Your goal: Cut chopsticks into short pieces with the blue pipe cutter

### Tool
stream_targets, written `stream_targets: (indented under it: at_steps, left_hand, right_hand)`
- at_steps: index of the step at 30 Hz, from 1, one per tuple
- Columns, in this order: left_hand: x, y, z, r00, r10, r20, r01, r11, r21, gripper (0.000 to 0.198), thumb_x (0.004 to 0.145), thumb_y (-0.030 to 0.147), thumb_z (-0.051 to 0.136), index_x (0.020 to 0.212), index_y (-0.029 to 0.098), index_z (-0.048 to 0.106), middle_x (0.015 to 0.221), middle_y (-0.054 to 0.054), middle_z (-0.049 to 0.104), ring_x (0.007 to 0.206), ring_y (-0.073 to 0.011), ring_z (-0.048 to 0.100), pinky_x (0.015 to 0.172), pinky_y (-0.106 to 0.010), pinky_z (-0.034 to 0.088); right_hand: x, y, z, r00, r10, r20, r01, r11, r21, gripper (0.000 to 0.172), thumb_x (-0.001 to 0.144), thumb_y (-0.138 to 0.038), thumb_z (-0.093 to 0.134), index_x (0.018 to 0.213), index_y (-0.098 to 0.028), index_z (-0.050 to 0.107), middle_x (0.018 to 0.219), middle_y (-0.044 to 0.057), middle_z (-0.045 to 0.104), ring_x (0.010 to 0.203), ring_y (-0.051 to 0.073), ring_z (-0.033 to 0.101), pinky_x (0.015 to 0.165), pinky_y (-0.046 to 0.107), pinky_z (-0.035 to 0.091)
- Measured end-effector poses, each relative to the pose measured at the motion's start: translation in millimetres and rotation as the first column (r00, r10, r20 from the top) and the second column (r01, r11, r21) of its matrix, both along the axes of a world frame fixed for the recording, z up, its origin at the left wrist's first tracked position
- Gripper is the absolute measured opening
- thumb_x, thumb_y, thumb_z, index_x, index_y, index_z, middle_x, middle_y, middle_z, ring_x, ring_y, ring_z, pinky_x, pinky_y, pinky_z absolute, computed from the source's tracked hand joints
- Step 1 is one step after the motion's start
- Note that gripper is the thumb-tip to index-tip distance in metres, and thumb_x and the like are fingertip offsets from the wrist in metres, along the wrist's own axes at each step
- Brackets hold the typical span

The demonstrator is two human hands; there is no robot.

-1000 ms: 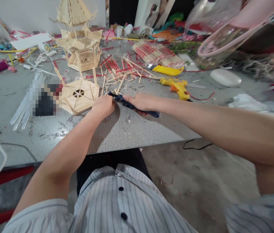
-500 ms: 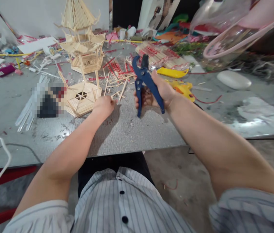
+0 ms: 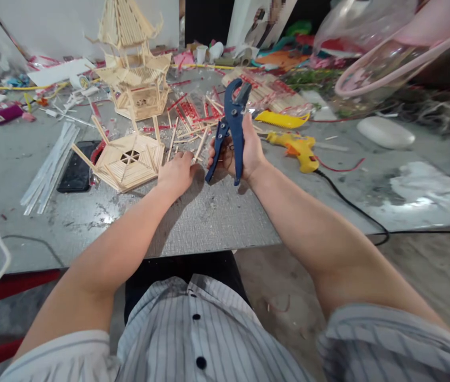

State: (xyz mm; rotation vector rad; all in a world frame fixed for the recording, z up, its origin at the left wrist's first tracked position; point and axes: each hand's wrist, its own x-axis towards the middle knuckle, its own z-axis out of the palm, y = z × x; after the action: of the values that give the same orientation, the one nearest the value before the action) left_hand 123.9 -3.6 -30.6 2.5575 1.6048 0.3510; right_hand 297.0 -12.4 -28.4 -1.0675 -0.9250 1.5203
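In my right hand (image 3: pixel 253 148) is a blue ratchet-style pipe cutter (image 3: pixel 235 119), its hooked jaw and dark blade pointing up and away. My left hand (image 3: pixel 176 174) rests low over the table, fingers curled down among loose wooden sticks (image 3: pixel 201 144); its fingertips are partly hidden, and what they pinch, if anything, I cannot make out. Just left of that hand lies a hexagonal base of wooden sticks (image 3: pixel 129 172) with upright posts and a spoked opening in its middle. Behind it stands a tiered stick pagoda (image 3: pixel 141 101).
A yellow hot glue gun (image 3: pixel 299 148) with a black cable lies right of the cutter, below a yellow-handled tool (image 3: pixel 283 119). Clear glue sticks (image 3: pixel 50 164) and a black phone (image 3: pixel 77 168) are at the left. Stick bundles (image 3: pixel 265 90) and a white mouse-shaped object (image 3: pixel 384 131) sit farther back.
My right hand has brought the pipe cutter left, closer to my left hand, and turned it more upright. The left hand has shifted slightly forward, fingers curled lower among the sticks.
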Motion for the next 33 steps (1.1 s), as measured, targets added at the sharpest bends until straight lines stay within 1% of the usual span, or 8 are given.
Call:
stream_targets:
  at_steps: [5,9,14,17,20,24,28,33]
  left_hand:
    - [13,0,-0.1,0.992,0.088,-0.089,-0.091,0.996,-0.021,0.035,0.089,0.039,0.04,0.114,0.018,0.054,0.116,-0.013,0.059,0.098,-0.0297,0.061,0.079,-0.044,0.048]
    - [15,4,-0.4,0.988,0.123,-0.099,-0.127,0.991,-0.039,0.031,0.089,0.034,0.04,0.111,0.019,0.055,0.111,-0.013,0.062,0.099,-0.0292,0.061,0.082,-0.046,0.047]
    - [9,8,-0.7,0.984,0.176,0.016,-0.174,0.98,-0.093,0.027,0.087,0.032,0.041,0.098,0.018,0.061,0.1,-0.013,0.066,0.093,-0.0295,0.062,0.075,-0.043,0.047]
    - [3,10,-0.3,0.968,0.202,0.15,-0.187,0.977,-0.107,0.029,0.087,0.035,0.041,0.096,0.017,0.062,0.092,-0.011,0.066,0.087,-0.0232,0.061,0.074,-0.035,0.046]
    - [-2,11,0.7,0.943,0.188,0.274,-0.169,0.981,-0.091,0.029,0.087,0.035,0.042,0.093,0.015,0.062,0.082,-0.008,0.065,0.077,-0.0163,0.058,0.071,-0.028,0.043]
    - [-5,8,2.0,0.928,0.169,0.332,-0.151,0.985,-0.08,0.027,0.085,0.035,0.044,0.087,0.015,0.062,0.07,-0.004,0.061,0.067,-0.0132,0.053,0.065,-0.025,0.04]
    - [-7,6,1.5,0.945,0.085,0.316,-0.071,0.996,-0.054,0.027,0.084,0.035,0.045,0.087,0.015,0.063,0.068,-0.003,0.059,0.064,-0.0128,0.051,0.061,-0.025,0.038]
    - [-8,6,2.3,0.974,0.057,0.218,-0.048,0.998,-0.048,0.033,0.088,0.037,0.038,0.089,0.015,0.062,0.075,-0.007,0.062,0.071,-0.0156,0.056,0.065,-0.027,0.04]
  right_hand:
    - [2,3,-2.0,0.995,-0.011,0.094,0.008,1.0,0.024,0.082,0.077,-0.078,0.001,0.083,-0.025,0.064,0.072,0.003,0.068,0.085,0.018,0.067,0.072,0.035,0.054]
    - [3,3,-3.2,0.989,-0.019,0.144,0.011,0.998,0.06,0.084,0.074,-0.08,0.001,0.078,-0.025,0.064,0.07,0.003,0.068,0.086,0.019,0.067,0.071,0.035,0.053]
    - [7,-2,4.3,0.971,0.088,0.223,-0.089,0.996,-0.006,0.089,0.07,-0.082,-0.005,0.08,-0.025,0.063,0.072,0.006,0.068,0.086,0.019,0.067,0.066,0.031,0.052]
    - [7,-4,8.8,0.971,0.085,0.223,-0.081,0.996,-0.027,0.087,0.071,-0.081,-0.006,0.083,-0.025,0.06,0.076,0.008,0.067,0.086,0.019,0.067,0.066,0.03,0.052]
    - [5,-5,9.2,0.993,0.057,0.107,-0.063,0.997,0.046,0.079,0.075,-0.079,0.0,0.083,-0.025,0.056,0.084,0.008,0.067,0.084,0.019,0.066,0.068,0.032,0.053]
    - [4,-6,7.3,0.997,0.074,-0.038,-0.067,0.985,0.162,0.056,0.084,-0.068,0.019,0.091,-0.025,0.055,0.088,0.005,0.066,0.08,0.019,0.065,0.069,0.034,0.052]
    - [4,-9,10.1,0.989,0.148,-0.005,-0.147,0.986,0.081,0.045,0.084,-0.062,0.032,0.099,-0.03,0.058,0.081,0.003,0.066,0.078,0.019,0.065,0.069,0.033,0.05]
    - [4,-11,14.7,0.975,0.184,-0.121,-0.175,0.981,0.079,0.033,0.09,-0.038,0.028,0.085,-0.025,0.058,0.081,0.003,0.068,0.072,0.018,0.064,0.073,0.035,0.049]
